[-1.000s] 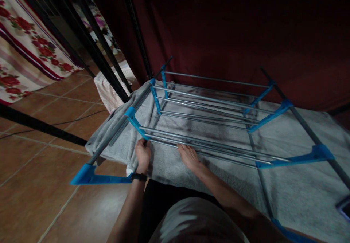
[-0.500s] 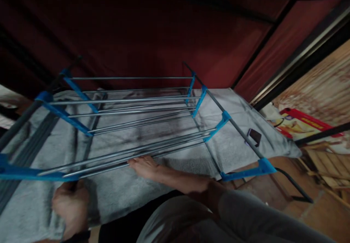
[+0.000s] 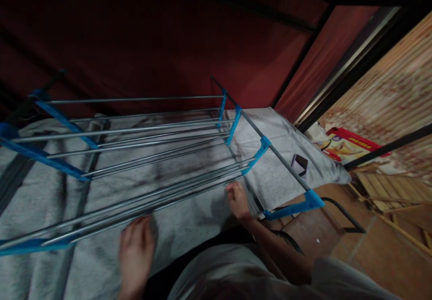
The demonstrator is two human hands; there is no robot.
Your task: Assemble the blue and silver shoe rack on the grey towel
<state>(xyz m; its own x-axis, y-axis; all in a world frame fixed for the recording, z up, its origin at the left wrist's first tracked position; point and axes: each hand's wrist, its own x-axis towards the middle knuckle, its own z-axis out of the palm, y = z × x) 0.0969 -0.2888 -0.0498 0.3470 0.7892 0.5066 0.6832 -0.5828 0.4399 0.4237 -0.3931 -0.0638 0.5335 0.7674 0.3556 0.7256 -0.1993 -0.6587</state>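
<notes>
Grey towel [image 3: 189,221] lies spread under the blue-jointed drying rack [image 3: 141,151]. Left hand [image 3: 135,250] rests flat on its near edge, fingers loosely spread; right hand [image 3: 238,201] pinches the towel further right. A phone [image 3: 299,164] lies at the right end.

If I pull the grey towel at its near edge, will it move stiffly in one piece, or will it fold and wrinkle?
The grey towel will probably fold and wrinkle: it drapes limply over the edge under the rack. It looks thick and fluffy, so fairly heavy for cloth. Both the left hand and right hand rest on it.
</notes>
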